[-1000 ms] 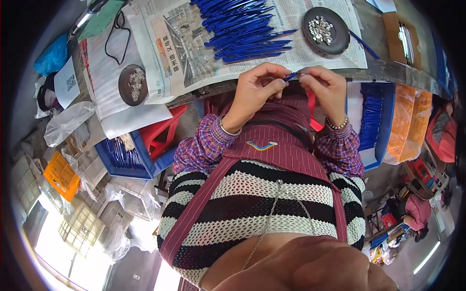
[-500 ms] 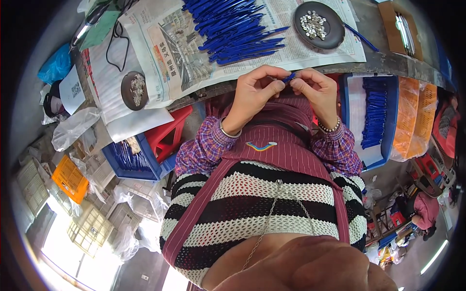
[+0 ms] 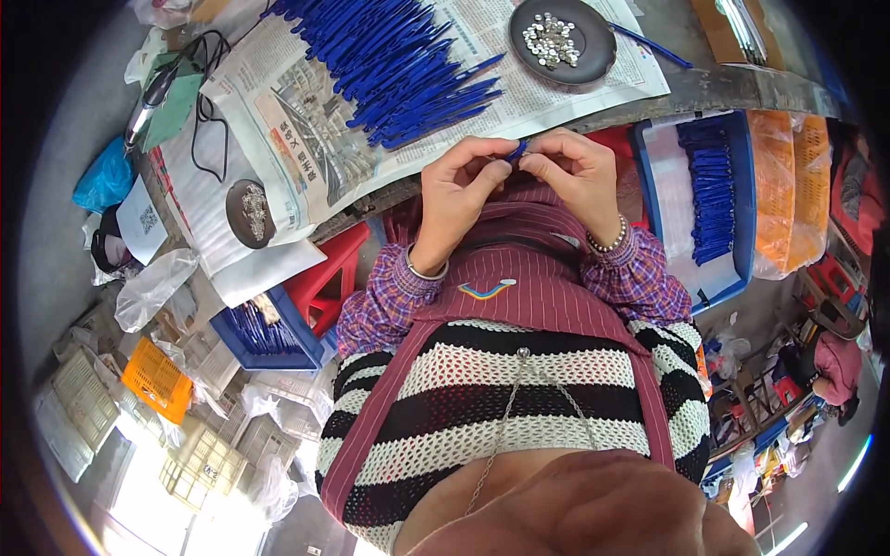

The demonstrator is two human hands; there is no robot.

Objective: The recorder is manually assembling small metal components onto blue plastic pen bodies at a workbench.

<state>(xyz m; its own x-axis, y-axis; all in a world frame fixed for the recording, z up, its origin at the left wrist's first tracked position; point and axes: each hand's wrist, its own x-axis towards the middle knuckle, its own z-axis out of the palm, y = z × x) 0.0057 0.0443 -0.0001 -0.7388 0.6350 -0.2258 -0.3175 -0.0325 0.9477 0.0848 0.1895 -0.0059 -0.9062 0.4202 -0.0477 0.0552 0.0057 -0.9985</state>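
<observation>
At the bench (image 3: 723,91), a blue tray (image 3: 744,213) holds blue strips (image 3: 712,190), a dark dish (image 3: 593,67) silvery bits (image 3: 551,42); both hands (image 3: 459,188) pinch a blue piece (image 3: 517,150), further left in view than before

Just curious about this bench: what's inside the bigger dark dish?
The dish holds a cluster of small shiny pieces. The dish's floor directly beneath them is covered, so unseen.

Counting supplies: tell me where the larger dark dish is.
In the head view, the larger dark dish sits near the top, right of centre, on the newspaper, just right of the piled blue sticks.
</observation>
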